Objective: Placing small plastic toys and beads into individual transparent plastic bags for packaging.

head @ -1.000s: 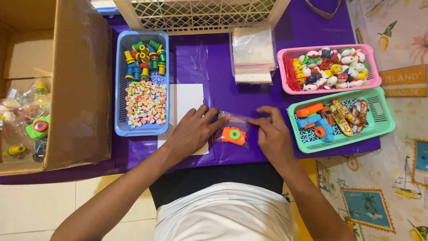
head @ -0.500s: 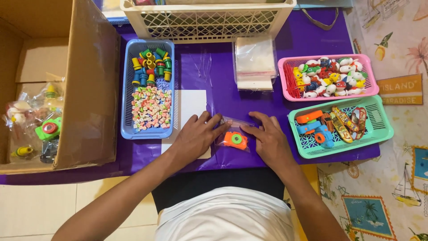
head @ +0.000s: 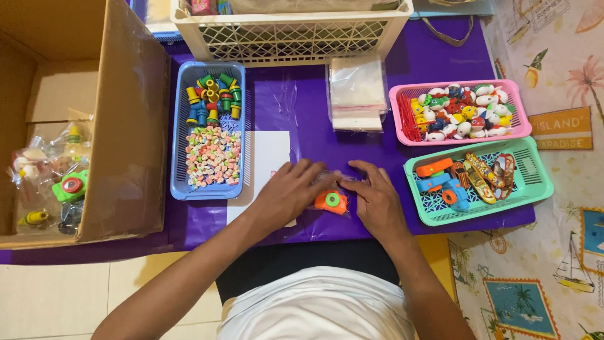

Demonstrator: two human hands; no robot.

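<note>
A small clear plastic bag (head: 330, 189) lies on the purple table cover (head: 302, 119) with an orange toy camera (head: 331, 202) inside it. My left hand (head: 289, 192) presses on the bag's left side, fingers over its top edge. My right hand (head: 374, 198) holds the bag's right side, fingertips meeting the left hand's at the top. A white sheet (head: 270, 157) lies under my left hand.
A blue basket (head: 179, 141) at left holds small coloured toys and candies. A pink basket (head: 402, 123) and a green basket (head: 535, 182) of toys sit at right. A stack of clear bags (head: 357, 94) lies behind. A cardboard box (head: 126, 126) with filled bags stands far left, a white crate (head: 289, 38) at the back.
Both hands have closed in together over the top of the bag. The camera view has shifted slightly; the bag with the orange toy stays in place.
</note>
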